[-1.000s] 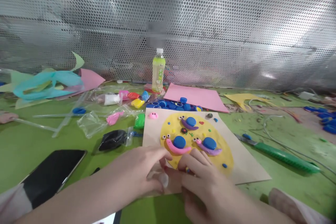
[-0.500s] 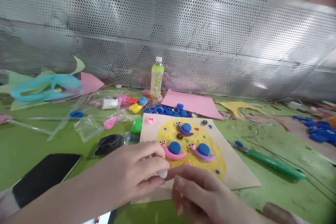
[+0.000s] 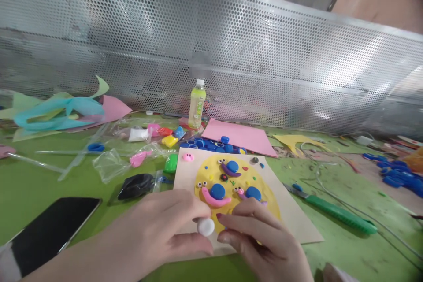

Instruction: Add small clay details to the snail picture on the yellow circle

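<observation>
My left hand (image 3: 172, 224) holds a small white clay ball (image 3: 205, 226) at its fingertips, over the lower edge of a cream sheet (image 3: 299, 224). Close by on the right, my right hand (image 3: 264, 240) is curved, its thumb and forefinger tips slightly apart and no held thing plain to see. The sheet bears a yellow painted round (image 3: 271, 180) with snails: a pink snail (image 3: 214, 200), a small purple snail (image 3: 231, 168) and another purple snail (image 3: 253, 194), partly behind my right fingers. Each has a blue bottle-cap-like shell. A pink clay piece (image 3: 188, 157) lies at the sheet's upper left corner.
Left are a phone (image 3: 56, 224), a black clay pack (image 3: 136, 186) and colored clay packs (image 3: 169, 141). A green cutter (image 3: 340, 213) lies right. Behind stand a drink bottle (image 3: 197, 105), pink paper (image 3: 239, 134) and blue caps (image 3: 206, 144), before a perforated metal panel (image 3: 231, 61).
My right hand has moved up over the sheet, now partly covering the right snail. The white ball shows more fully at my left fingertips. The view has tilted up slightly.
</observation>
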Demonstrator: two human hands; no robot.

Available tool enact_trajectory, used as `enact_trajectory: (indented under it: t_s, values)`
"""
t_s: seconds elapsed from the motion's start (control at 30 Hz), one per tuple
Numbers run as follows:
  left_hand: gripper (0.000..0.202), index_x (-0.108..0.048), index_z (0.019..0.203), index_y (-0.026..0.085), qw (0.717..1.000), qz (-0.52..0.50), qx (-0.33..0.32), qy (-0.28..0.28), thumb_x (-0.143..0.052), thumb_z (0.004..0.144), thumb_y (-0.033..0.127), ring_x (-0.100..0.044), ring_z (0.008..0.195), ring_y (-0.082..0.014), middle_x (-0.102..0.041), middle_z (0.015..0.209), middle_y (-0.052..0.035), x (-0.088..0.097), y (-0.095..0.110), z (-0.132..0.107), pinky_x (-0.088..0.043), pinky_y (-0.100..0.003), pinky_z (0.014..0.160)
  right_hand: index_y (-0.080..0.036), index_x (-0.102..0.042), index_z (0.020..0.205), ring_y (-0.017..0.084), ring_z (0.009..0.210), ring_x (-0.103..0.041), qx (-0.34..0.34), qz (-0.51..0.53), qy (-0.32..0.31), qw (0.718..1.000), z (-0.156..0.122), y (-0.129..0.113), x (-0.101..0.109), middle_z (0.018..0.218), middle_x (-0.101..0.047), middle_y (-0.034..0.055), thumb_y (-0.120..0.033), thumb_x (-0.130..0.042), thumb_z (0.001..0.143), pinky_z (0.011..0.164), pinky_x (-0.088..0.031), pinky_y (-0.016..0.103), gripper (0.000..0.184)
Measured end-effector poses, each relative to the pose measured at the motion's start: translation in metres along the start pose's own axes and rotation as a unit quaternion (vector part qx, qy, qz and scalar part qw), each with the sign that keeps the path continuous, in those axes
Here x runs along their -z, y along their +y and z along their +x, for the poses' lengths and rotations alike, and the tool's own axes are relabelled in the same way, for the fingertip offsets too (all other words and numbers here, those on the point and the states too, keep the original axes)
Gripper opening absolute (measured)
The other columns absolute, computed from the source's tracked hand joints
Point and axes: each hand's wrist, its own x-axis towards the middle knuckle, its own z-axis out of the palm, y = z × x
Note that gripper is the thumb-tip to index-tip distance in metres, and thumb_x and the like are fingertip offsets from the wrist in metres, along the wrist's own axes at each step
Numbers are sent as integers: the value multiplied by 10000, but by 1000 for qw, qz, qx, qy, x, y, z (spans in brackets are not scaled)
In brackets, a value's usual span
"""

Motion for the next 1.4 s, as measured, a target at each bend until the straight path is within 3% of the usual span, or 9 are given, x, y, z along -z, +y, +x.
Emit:
enact_trajectory:
  t_s: [0.1, 0.3, 0.57, 0.7, 0.83, 0.93, 1.03, 1.2, 1.4]
  values:
    - [325, -617, 906, 258, 999, -23, 28, 13, -689, 831, 565, -673, 634, -121, -738, 803, 72, -1, 4, 1, -450, -211, 572, -234, -738, 1100, 136, 745, -664, 23, 10, 8, 1000, 0, 1, 1, 862, -635, 35, -95, -718, 834, 641, -579, 197, 301]
    - [338, -635, 881, 257, 996, -56, 73, 8, -751, 776, 556, -690, 668, -135, -746, 796, 80, -3, 10, 0, -459, -219, 594, -289, -686, 1217, 125, 763, -677, 18, 51, -31, 998, -4, 3, 1, 909, -624, 30, -85, -678, 872, 674, -592, 197, 401]
    - [301, -659, 827, 260, 980, -151, 132, 1, -798, 734, 511, -637, 655, -148, -721, 757, 65, -3, 19, 5, -463, -235, 644, -163, -750, 1021, 121, 671, -672, 51, 29, 3, 998, 7, -6, -2, 824, -627, 51, -118, -707, 859, 608, -580, 179, 174]
    - [424, -654, 926, 272, 920, -311, 237, 2, -896, 610, 416, -638, 789, -176, -705, 804, 56, -1, 25, 8, -482, -232, 701, -185, -745, 1019, 121, 686, -658, 52, 7, 9, 999, 6, -5, 1, 813, -616, 37, -118, -707, 858, 600, -576, 189, 178]
    - [560, -657, 1068, 224, 857, -430, 280, -45, -684, 741, 677, -648, 775, -187, -703, 885, -21, -3, 21, 10, -523, -290, 721, -216, -726, 1071, 137, 734, -672, 53, -11, 4, 999, 4, -2, 7, 856, -628, 37, -85, -694, 857, 648, -584, 226, 252]
    - [443, -696, 1008, 204, 818, -481, 299, -98, -670, 812, 600, -651, 787, -160, -710, 870, -23, -10, 17, 11, -530, -264, 722, -232, -720, 1090, 143, 722, -677, 53, -13, 3, 999, 1, 0, 6, 882, -616, 40, -76, -671, 868, 623, -585, 240, 275]
    - [335, -713, 863, 177, 776, -552, 293, -83, -759, 772, 496, -646, 749, -151, -702, 775, -12, -18, 17, 12, -529, -234, 647, -284, -710, 1126, 129, 687, -663, 42, -11, 28, 999, -4, 0, -3, 890, -587, 30, -130, -630, 917, 583, -578, 234, 272]
    - [353, -724, 792, 145, 753, -575, 316, -47, -810, 719, 480, -604, 651, -127, -697, 738, -22, -23, 19, 15, -527, -230, 583, -320, -684, 1189, 117, 622, -636, 38, -43, 106, 993, -12, 2, -21, 851, -558, 22, -248, -572, 969, 512, -553, 215, 257]
    - [357, -686, 756, 126, 727, -586, 356, -10, -856, 673, 429, -601, 677, -129, -677, 737, -34, -20, 27, 17, -543, -233, 601, -296, -701, 1159, 92, 511, -558, 47, -80, 67, 993, -10, 6, -17, 814, -532, 17, -253, -580, 964, 445, -527, 208, 233]
